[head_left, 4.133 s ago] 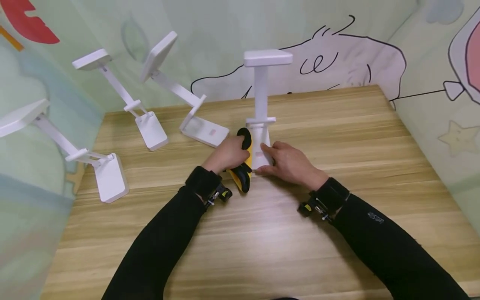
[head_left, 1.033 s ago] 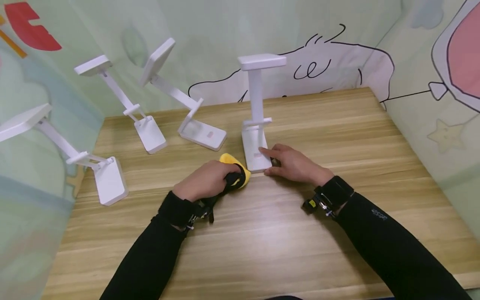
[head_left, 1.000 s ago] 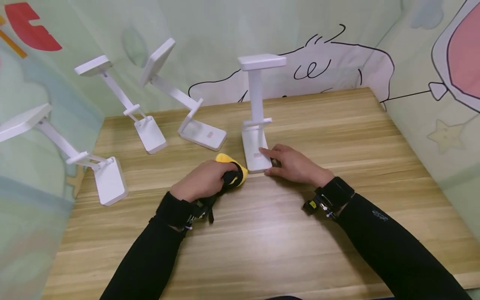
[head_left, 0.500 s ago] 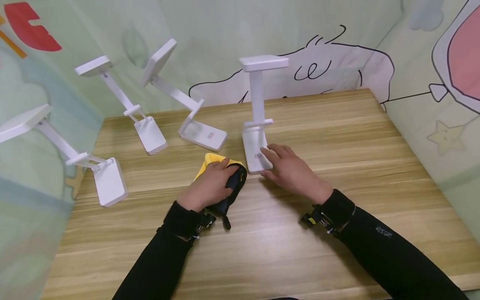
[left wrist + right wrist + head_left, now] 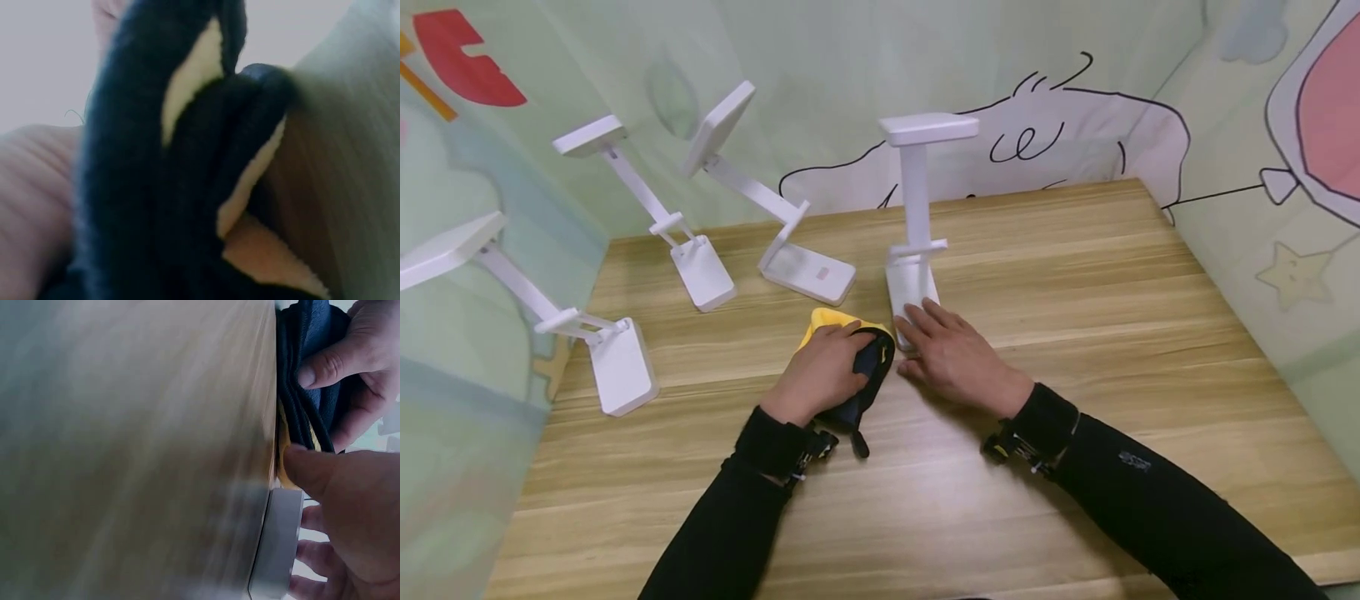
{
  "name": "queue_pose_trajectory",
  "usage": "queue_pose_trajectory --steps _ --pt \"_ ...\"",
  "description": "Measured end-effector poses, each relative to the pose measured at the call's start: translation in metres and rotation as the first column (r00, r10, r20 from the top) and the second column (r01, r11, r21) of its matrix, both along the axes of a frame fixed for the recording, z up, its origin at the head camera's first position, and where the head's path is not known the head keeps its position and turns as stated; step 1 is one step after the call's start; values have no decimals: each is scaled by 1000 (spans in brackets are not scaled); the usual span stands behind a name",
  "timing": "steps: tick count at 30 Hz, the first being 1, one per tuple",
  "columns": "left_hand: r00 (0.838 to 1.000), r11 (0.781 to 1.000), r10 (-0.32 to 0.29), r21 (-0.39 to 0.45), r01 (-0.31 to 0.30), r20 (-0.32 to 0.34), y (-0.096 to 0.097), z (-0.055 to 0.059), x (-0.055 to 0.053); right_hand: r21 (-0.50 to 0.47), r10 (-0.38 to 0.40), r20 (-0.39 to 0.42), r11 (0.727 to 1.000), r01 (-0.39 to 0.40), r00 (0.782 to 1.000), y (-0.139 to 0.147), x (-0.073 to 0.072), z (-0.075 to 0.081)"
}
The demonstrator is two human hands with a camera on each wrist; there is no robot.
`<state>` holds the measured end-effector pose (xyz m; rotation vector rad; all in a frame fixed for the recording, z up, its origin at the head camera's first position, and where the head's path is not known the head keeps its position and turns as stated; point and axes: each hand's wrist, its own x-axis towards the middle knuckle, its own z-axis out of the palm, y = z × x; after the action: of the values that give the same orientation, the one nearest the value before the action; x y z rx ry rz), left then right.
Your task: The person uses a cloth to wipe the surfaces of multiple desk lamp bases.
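My left hand (image 5: 820, 371) grips a folded cloth (image 5: 853, 410), black on one side and yellow on the other, on the wooden table. Its dark folds and pale edges fill much of the left wrist view. My right hand (image 5: 958, 362) lies over the near end of a white desk lamp's base (image 5: 904, 287), fingers extended across its top. In the right wrist view, the right thumb (image 5: 306, 467) is at the cloth's yellow edge, beside the lamp base (image 5: 279, 540). The lamp stands upright with its head level; my right fingers cover part of the base.
Three more white desk lamps stand to the left: one lamp (image 5: 808, 273) close behind the cloth, another lamp (image 5: 703, 273) farther back, and a third lamp (image 5: 622, 367) at the table's left edge. Printed wall panels (image 5: 1045, 50) border the table (image 5: 1075, 275).
The cloth, earlier upright against the lamp base, has come down and left, then been turned in my left hand. My right hand has moved from the base's right side to over its near end.
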<state>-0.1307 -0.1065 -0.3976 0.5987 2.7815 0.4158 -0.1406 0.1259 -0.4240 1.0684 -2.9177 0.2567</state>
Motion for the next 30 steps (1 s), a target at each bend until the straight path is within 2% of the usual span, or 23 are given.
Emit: queue_pose_trajectory --steps 4,8,20,30 --pt "1000 1000 7 -7 -7 4 0 1 -1 26 -31 55 999 30 998 1 -1 1" --pt "1000 1000 12 -9 -12 16 0 2 -1 51 -56 77 997 52 995 5 -3 2" --pt "999 1000 24 1 -24 42 -1 1 -2 66 -60 44 996 57 997 24 -11 7" --pt "997 999 45 10 -46 65 -1 0 -2 41 -74 -5 996 74 997 47 -20 5"
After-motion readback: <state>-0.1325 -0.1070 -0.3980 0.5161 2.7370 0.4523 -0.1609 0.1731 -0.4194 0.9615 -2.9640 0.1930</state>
